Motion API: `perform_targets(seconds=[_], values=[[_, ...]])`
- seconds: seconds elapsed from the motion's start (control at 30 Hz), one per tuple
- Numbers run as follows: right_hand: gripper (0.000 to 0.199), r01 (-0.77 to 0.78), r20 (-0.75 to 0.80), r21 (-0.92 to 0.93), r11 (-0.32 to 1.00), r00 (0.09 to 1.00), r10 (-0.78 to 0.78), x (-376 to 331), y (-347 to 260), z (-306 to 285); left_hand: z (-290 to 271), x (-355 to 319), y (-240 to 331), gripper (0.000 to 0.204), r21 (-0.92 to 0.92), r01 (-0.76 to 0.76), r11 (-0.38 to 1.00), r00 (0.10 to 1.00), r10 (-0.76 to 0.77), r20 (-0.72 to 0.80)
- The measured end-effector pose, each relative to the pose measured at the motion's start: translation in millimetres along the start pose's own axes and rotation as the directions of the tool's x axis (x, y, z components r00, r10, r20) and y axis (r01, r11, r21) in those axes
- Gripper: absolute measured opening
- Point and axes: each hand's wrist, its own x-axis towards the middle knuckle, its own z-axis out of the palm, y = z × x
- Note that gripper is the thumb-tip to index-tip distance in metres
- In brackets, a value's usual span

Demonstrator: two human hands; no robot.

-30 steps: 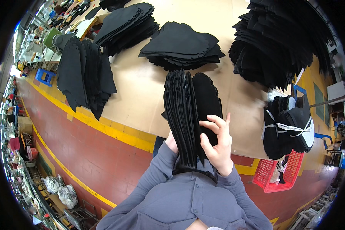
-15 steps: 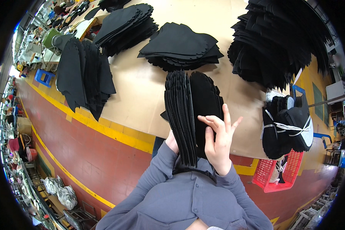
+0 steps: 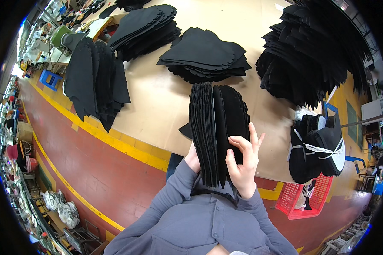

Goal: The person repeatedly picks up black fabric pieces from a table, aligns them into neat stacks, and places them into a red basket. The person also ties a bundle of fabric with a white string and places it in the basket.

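A thick stack of black cut fabric pieces [image 3: 204, 136] stands on edge in front of my chest, its layered edges facing up. My left hand [image 3: 193, 160] supports the stack from its left and underside; most of its fingers are hidden behind the pieces. On the right side, several pieces [image 3: 233, 106] lean away from the bundle, showing a flat black face with a notched, rounded edge. My right hand [image 3: 244, 168] is beside that face, thumb and forefinger apart near its surface and the other fingers spread. A pointed black tip [image 3: 185, 130] sticks out left of the stack.
On the tan table [image 3: 149, 102] lie black piles: one at left [image 3: 95, 80], one at far left [image 3: 144, 29], one ahead [image 3: 204, 55] and a tall one at right [image 3: 306, 55]. A tied black bundle [image 3: 317, 148] sits at the right edge, above a red basket [image 3: 291, 204].
The view has shifted slightly. More pieces have tipped from the upright stack toward my right hand, whose fingers have moved a little along the leaning face.
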Motion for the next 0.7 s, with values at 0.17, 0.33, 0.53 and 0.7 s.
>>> perform_targets(seconds=[0.17, 0.33, 0.53, 0.7], values=[[0.039, 0.095, -0.062, -0.012, 0.995, 0.994, -0.095, -0.6, 5.7, 5.2, 31.1, -19.8, 8.2, 0.038, 0.137, -0.129, 0.982, 0.992, 0.129, 0.014], [0.032, 0.027, 0.074, -0.144, 0.989, 0.997, -0.016, 0.0, -7.4, 0.0, -3.5, -2.7, 2.1, 0.038, 0.148, -0.033, 0.988, 0.999, 0.029, 0.029], [0.032, 0.004, 0.06, -0.107, 0.994, 0.998, 0.003, -1.0, -11.2, 0.9, 6.5, -6.6, 5.1, 0.044, 0.178, -0.056, 0.982, 0.998, 0.058, -0.007], [0.027, 0.033, -0.012, -0.049, 0.998, 0.999, -0.034, -3.3, -3.9, 4.5, 5.4, -9.9, -0.5, 0.052, 0.262, -0.152, 0.953, 0.982, 0.117, 0.146]])
